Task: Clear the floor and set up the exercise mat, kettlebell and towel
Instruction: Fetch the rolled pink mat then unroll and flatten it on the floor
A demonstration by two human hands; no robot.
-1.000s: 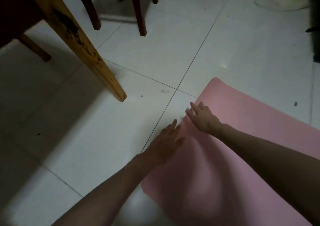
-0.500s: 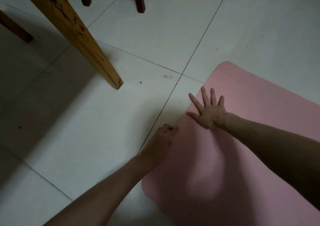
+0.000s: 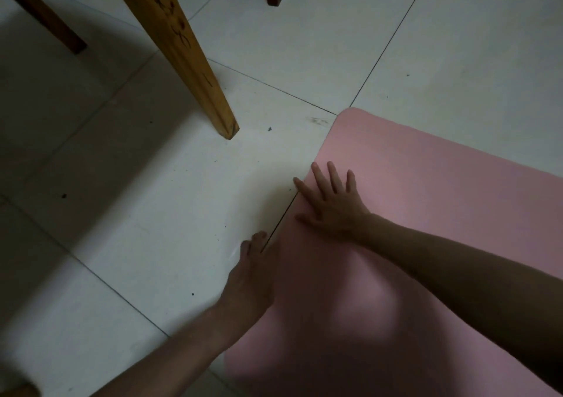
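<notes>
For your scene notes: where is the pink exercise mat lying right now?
In the head view, the pink exercise mat lies flat on the white tiled floor, lower right, its corner near the light wooden table leg, under the right hand.

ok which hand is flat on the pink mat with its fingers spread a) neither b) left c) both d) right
d, the right hand lies palm-down on the pink exercise mat with fingers splayed, while the left hand sits at the mat's edge, fingers curled.
</notes>
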